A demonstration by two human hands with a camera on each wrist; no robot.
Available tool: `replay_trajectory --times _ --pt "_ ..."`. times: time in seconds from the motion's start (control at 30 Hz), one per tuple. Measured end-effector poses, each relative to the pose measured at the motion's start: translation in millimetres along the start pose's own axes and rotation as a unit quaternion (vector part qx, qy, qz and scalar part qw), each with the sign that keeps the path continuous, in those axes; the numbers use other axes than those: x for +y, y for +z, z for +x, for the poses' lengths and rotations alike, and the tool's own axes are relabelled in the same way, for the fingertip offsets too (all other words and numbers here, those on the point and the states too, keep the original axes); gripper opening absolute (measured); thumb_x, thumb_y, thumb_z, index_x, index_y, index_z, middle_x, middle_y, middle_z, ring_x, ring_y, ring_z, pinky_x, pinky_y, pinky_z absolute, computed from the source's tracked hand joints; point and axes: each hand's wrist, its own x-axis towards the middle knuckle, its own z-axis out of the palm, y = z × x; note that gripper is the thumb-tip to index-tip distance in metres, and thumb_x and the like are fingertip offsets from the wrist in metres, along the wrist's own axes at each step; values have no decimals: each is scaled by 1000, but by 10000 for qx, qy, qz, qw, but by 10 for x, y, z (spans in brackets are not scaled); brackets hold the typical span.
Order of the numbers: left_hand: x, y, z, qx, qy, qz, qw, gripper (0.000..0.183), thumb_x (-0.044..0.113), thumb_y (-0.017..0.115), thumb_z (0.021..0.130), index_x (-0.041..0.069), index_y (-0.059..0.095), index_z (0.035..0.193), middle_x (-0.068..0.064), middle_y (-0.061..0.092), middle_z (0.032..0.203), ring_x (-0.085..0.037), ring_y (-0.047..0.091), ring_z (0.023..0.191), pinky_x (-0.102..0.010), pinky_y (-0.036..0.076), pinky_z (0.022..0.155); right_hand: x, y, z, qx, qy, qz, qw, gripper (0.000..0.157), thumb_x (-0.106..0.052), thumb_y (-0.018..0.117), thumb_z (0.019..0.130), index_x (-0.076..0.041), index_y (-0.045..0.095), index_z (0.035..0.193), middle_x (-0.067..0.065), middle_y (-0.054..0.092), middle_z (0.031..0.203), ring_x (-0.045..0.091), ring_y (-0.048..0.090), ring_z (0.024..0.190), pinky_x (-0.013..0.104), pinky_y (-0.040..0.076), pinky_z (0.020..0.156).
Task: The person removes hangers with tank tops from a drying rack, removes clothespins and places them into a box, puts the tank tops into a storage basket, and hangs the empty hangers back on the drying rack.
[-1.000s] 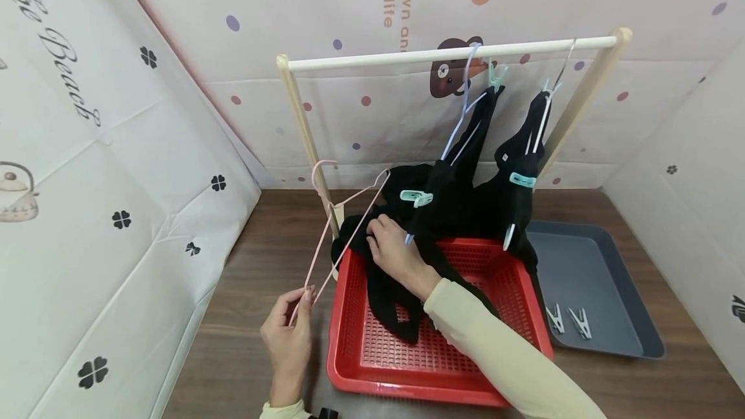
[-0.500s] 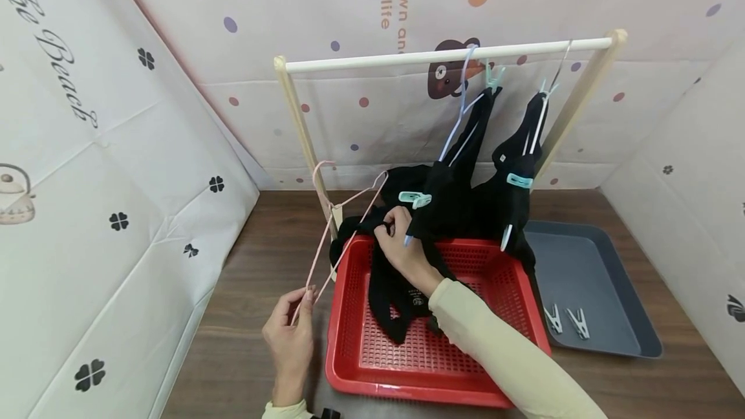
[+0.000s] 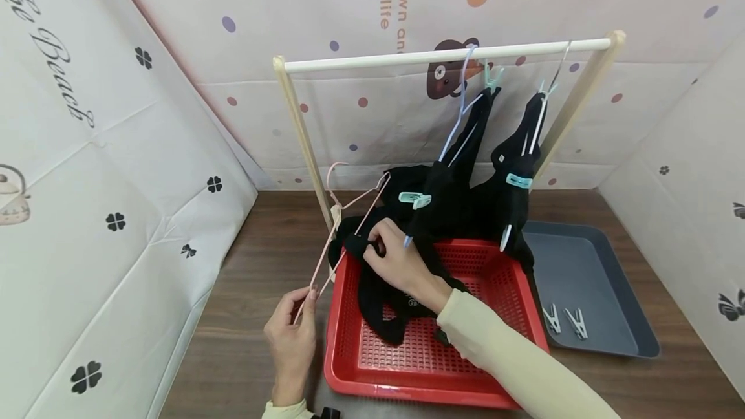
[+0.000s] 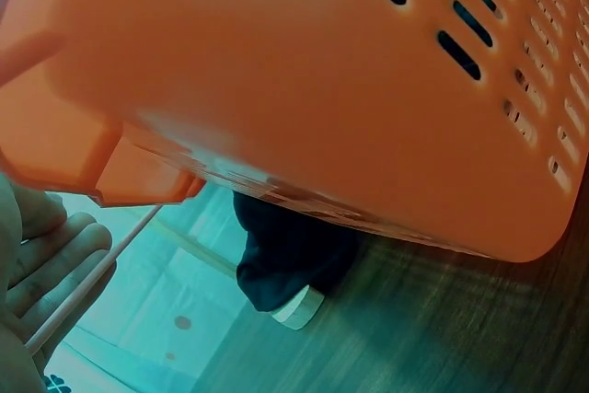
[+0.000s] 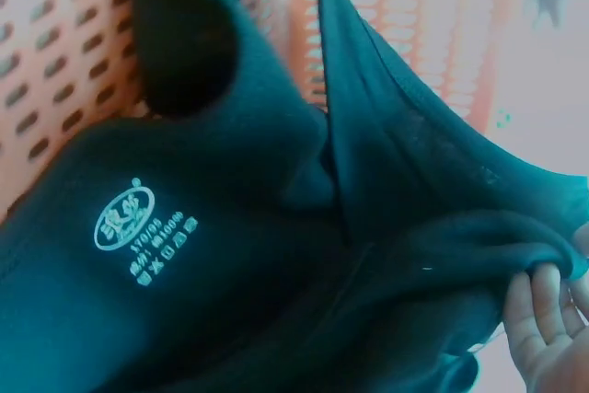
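In the head view my left hand (image 3: 293, 335) holds one end of a pink clothes hanger (image 3: 323, 257) just left of the red basket (image 3: 431, 396). The hanger's hook points up and away, towards the rack's left post. My right hand (image 3: 401, 264) pinches a black tank top (image 3: 375, 296) that hangs over the basket's back left rim and lies partly inside. The hanger's far arm crosses over this cloth. In the right wrist view, the fingers (image 5: 549, 306) grip the gathered edge of the tank top (image 5: 138, 319), whose white printed label faces up. The left wrist view shows the hanger wire crossing the fingers (image 4: 55, 255).
A rack with a white bar (image 3: 378, 60) stands behind the basket. Two black garments (image 3: 445, 202) hang from its right half, held with turquoise clothespins (image 3: 520, 180). On the right, a grey tray (image 3: 588, 264) holds two white clothespins (image 3: 576, 324).
My right hand has shifted the tank top's gathered edge, moving down and left towards the hanger. The hanger's hook has tipped slightly to the right, while my left hand stays nearly in place.
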Motion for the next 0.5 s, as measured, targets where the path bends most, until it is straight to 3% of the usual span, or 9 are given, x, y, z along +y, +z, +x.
replay_trajectory --times 0.27,0.4,0.5 --pt "-38 2 2 -70 132 -13 9999 14 -19 79 85 -10 75 96 -25 75 90 -25 76 75 -14 56 77 -261 -168 -148 -176 -173 -18 9997 9 -5 67 95 -9 60 99 -2 53 95 12 54 81 27 49 69" --pt "-38 8 9 -72 186 88 9998 24 -24 79 79 -6 76 95 -18 77 91 -26 75 75 -14 56 79 -270 -188 -196 -200 -166 -159 9995 12 -4 68 95 -10 60 101 -1 53 97 13 56 82 27 51 69" --pt "-34 13 10 -56 213 141 9997 27 -25 80 78 -5 76 95 -13 78 92 -27 76 74 -13 56 79 -218 -174 -216 -500 85 -351 9981 12 -4 68 95 -11 60 101 -2 52 96 11 55 79 28 51 67"
